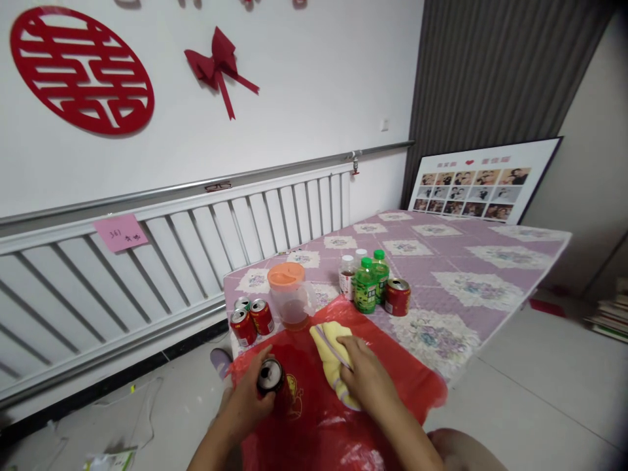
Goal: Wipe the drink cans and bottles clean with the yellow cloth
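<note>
My left hand is wrapped round a dark drink can, whose silver top faces up. A folded yellow cloth with pale purple stripes is under my right hand, its fingers gripping the cloth's right side. Beneath both lies a red plastic sheet with a gold print near the can. Beyond the left hand, several red cans stand in a cluster. Just right of them is a clear pitcher with an orange lid and some brownish liquid at the bottom.
Green-labelled bottles, white-capped bottles and an opened red can stand together beyond the cloth. The table has a purple floral tablecloth. A white radiator runs along the wall; a framed photo board leans at the back right.
</note>
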`<state>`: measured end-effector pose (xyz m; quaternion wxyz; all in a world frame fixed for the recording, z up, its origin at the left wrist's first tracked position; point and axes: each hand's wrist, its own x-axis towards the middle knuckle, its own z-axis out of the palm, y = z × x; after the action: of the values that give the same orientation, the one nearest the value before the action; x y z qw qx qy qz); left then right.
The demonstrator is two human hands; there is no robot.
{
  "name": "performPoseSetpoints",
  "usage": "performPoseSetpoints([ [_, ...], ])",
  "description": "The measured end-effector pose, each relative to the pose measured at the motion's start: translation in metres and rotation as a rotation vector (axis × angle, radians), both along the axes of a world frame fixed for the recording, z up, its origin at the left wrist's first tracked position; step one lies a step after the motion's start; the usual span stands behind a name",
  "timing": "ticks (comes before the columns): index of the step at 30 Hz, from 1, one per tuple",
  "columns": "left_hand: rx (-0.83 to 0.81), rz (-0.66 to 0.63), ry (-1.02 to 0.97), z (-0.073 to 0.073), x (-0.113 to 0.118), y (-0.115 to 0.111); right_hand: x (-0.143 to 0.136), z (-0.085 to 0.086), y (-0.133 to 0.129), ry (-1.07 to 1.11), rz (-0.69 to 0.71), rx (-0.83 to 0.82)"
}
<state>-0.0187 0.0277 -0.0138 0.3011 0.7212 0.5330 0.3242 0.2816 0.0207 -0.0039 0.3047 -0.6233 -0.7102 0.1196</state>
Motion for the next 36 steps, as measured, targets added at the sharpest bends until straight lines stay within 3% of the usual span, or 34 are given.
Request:
performPoseSetpoints([
  [6, -0.018, 0.032, 0.059, 0.009, 0.005, -0.007, -0.007, 0.007, -0.002, -0.231, -0.031, -0.203],
  [9, -0.021, 0.049, 0.06, 0.009, 0.006, -0.01, -0.012, 0.004, 0.005, -0.222, -0.058, -0.155],
  [14, -0.043, 0.058, 0.003, 0.011, 0.007, -0.013, -0.018, -0.007, 0.024, -0.209, 0.076, -0.07],
  [17, -0.076, 0.081, -0.028, 0.01, 0.012, -0.014, -0.02, -0.019, 0.028, -0.217, 0.066, -0.081],
  [25, -0.043, 0.279, -0.101, -0.003, 0.025, -0.016, -0.015, -0.035, 0.025, -0.1, 0.071, -0.063],
  [31, -0.002, 0.235, -0.176, 0.023, 0.029, -0.01, -0.007, -0.049, 0.026, 0.022, 0.075, 0.04],
  [36, 0.024, 0.182, -0.187, 0.044, 0.062, -0.002, 0.003, -0.058, 0.021, 0.133, 0.174, 0.185],
])
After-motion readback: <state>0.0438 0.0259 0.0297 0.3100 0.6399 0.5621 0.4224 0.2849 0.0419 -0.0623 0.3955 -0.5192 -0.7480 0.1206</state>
